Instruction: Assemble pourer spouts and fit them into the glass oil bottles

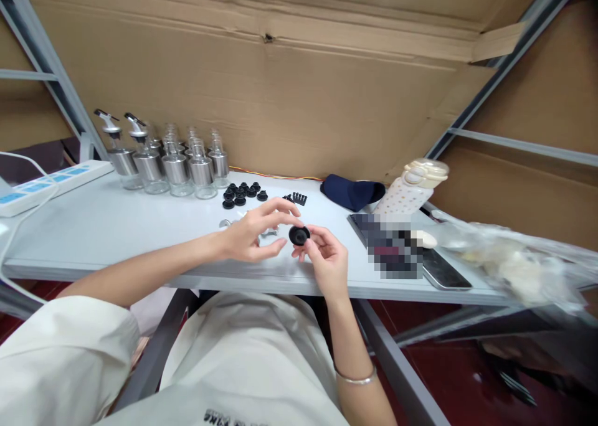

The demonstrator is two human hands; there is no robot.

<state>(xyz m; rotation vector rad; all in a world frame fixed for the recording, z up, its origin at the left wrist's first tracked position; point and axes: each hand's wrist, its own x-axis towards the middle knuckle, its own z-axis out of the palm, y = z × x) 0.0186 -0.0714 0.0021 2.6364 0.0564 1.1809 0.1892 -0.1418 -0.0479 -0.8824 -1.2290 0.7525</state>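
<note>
Between the thumb and fingers of my right hand (327, 256) is a round black stopper (299, 235), its hollow side turned up toward me. My left hand (262, 230) reaches in from the left with fingers spread, the fingertips close above the stopper; whether they touch it I cannot tell. Partly hidden behind the left hand lie some small silvery parts (226, 223). Farther back on the table sits a cluster of similar black stoppers (240, 198). Beside them is a group of small black pieces (299, 198).
Glass bottles with steel sleeves (202, 172) stand at the back left, two with pourer tops (136, 127). A white power strip (60, 180) lies far left. To the right are a navy cap (351, 192), a dotted bottle (406, 192), a phone (446, 270) and a plastic bag (509, 258).
</note>
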